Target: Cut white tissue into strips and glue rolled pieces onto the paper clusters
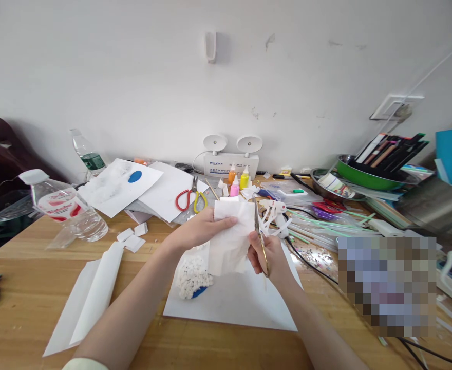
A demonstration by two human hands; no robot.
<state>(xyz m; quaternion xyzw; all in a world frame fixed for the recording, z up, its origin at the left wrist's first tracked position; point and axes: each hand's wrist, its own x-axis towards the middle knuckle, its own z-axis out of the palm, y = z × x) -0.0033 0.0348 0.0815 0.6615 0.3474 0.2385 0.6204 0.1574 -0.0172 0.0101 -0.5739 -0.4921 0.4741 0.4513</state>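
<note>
My left hand (201, 229) pinches a white tissue-like sheet (231, 234) by its upper left edge and holds it up over the table. My right hand (266, 257) grips a pair of gold-handled scissors (260, 236), blades pointing up along the sheet's right edge. Below the hands lies a white paper sheet (241, 300) with a blue shape covered by small white crumpled bits (192, 277). Cut white strips (274, 215) lie just right of the scissors.
Red-and-yellow-handled scissors (189, 199), small paint bottles (238, 181), a white emergency lamp (231, 154), water bottles (70, 208), folded white paper (91, 298), a green bowl (368, 174) with pencils, straws (318, 226) and a black cable (311, 262) crowd the wooden table (25, 288).
</note>
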